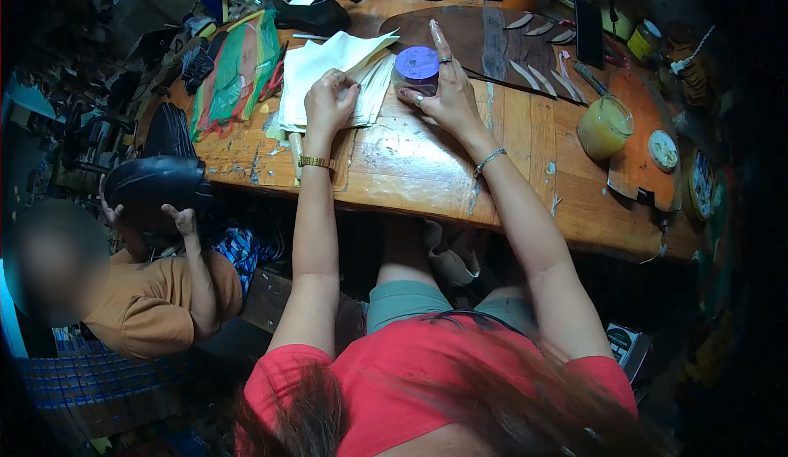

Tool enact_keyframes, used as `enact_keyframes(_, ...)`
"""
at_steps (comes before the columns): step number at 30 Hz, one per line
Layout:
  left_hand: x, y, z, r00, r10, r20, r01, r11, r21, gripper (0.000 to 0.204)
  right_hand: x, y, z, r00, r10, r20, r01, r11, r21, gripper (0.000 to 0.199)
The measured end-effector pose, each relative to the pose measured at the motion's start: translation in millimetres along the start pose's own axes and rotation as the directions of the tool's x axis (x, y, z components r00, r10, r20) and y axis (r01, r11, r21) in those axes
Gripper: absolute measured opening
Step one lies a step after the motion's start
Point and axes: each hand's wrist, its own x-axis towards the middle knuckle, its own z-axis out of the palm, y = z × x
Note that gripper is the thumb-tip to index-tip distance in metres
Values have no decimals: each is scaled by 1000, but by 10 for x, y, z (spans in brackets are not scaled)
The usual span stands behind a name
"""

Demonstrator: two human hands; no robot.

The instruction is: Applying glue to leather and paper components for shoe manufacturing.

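Small jar with a purple lid (417, 69) stands on the wooden workbench (427, 169), beside a stack of white sheets (328, 75). Right hand (447, 87) cups the jar, forefinger extended; left hand (328, 100), fingers curled, pinches the stack's edge. Best to steady the jar low and peel one sheet only.

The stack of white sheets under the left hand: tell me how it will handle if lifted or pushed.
The stack of white sheets is probably floppy: its edges fan out and curl. Pushed, the loose top sheets would likely slide apart rather than move together, since they already lie askew. The left hand pinching one edge suggests single sheets lift lightly.
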Motion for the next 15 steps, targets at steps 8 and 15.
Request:
enact_keyframes(8, 5, -14, 9, 994, -108, 12, 108, 994, -1, 18, -13, -34, -60, 991, 95, 91, -95, 995, -2, 122)
enact_keyframes(15, -11, 42, 60, 991, -132, -28, 134, 989, 65, 21, -7, -31, -37, 997, 55, 45, -55, 998, -2, 119)
